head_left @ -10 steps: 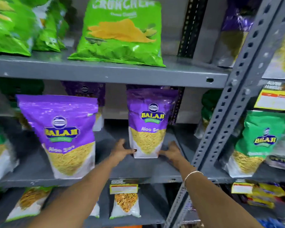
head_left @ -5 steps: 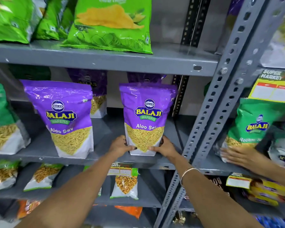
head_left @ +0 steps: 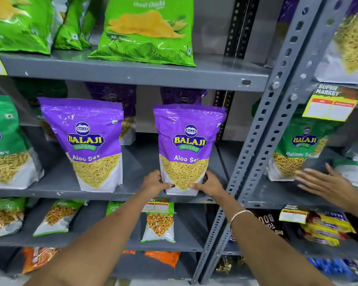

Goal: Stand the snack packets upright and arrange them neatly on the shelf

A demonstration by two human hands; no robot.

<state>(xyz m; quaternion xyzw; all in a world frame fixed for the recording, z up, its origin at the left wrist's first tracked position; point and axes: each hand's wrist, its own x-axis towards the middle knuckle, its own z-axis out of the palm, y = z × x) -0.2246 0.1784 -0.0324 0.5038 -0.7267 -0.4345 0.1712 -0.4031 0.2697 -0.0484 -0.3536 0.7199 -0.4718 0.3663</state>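
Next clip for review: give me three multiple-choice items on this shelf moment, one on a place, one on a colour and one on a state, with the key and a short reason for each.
1. Where do the two hands grip the held packet?
A. at its top seal
B. at its bottom corners
C. around its middle

2. What colour is the upper part of the held packet?
A. purple
B. orange
C. red

3. How does the held packet stand?
A. flat on its face
B. upside down
C. upright at the shelf's front edge

Key:
1 B: the left hand and right hand clasp the lower corners of the held packet.
2 A: its top half is purple above a picture of yellow sev.
3 C: its label reads right way up and its base sits at the front of the middle shelf, level with the neighbouring purple packet.
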